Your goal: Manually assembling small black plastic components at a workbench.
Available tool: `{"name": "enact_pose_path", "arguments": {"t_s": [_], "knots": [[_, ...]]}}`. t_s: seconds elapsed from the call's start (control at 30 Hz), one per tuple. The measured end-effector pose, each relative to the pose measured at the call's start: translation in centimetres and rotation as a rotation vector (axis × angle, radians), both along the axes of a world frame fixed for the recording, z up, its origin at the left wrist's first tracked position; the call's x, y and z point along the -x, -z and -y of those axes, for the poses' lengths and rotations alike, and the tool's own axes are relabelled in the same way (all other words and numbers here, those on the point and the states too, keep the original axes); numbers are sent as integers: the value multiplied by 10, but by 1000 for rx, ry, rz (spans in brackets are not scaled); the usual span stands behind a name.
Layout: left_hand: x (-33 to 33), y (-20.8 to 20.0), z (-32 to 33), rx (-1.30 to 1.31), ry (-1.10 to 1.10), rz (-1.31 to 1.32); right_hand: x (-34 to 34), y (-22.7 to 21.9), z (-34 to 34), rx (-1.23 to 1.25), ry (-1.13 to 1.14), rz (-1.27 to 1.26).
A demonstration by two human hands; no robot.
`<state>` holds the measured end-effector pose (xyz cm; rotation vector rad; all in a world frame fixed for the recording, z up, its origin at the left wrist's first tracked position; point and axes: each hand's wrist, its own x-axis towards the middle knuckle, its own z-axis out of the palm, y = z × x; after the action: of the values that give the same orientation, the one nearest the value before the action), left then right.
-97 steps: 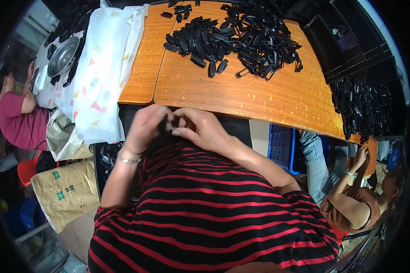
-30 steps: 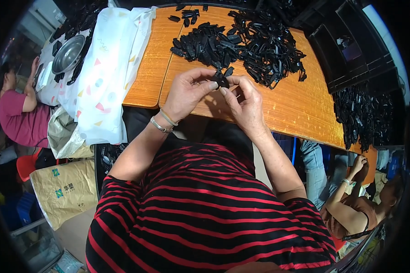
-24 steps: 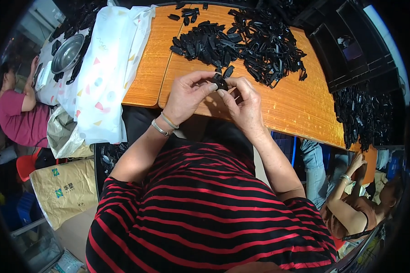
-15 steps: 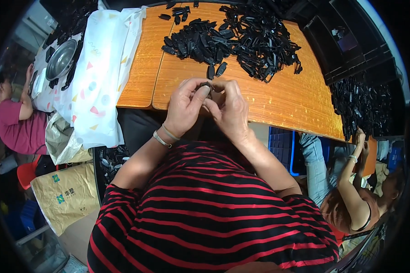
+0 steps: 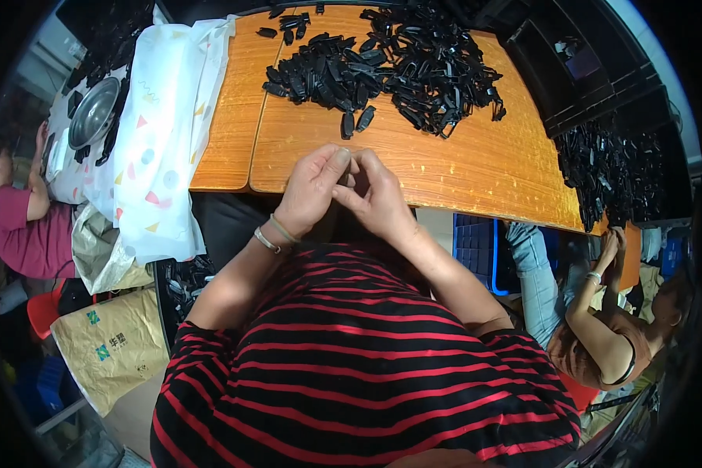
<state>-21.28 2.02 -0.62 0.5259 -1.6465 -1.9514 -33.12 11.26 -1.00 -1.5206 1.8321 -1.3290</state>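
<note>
Both hands meet at the front edge of the wooden table, fingers curled inward around a small black plastic part (image 5: 354, 167). Thumb and fingers of my left hand (image 5: 312, 187) pinch it, covering most of it. My right hand (image 5: 376, 196) closes on its other side, thumb reaching towards the left hand. Just beyond the fingertips lie two loose black oval plastic pieces (image 5: 356, 122). Behind them spreads a pile of similar black oval pieces (image 5: 324, 74), which runs into a heap of open black plastic frames (image 5: 444, 82) on the right.
White patterned sheeting (image 5: 160, 132) drapes over the left side, near a metal bowl (image 5: 95, 113). More black parts (image 5: 608, 168) fill the right. A blue crate (image 5: 474, 248) stands below the table. Co-workers sit left (image 5: 35, 234) and right (image 5: 600, 339). A brown sack (image 5: 113, 343) lies lower left.
The view has shifted slightly, so the table appears a little further left. My fingers have closed further over the black part, which showed more plainly at the left thumb before.
</note>
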Motion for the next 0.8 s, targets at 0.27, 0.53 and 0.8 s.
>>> {"name": "enact_pose_path", "arguments": {"t_s": [0.27, 0.53, 0.8], "knots": [[17, -2, 56, 560, -113, 222, 100, -18, 19, -38, 345, -682], [32, -5, 78, 1467, -42, 330, 106, -13, 29, -115, 225, -844], [43, -5, 79, 1546, -15, 307, 88, -11, 26, -85, 202, -808]]}}
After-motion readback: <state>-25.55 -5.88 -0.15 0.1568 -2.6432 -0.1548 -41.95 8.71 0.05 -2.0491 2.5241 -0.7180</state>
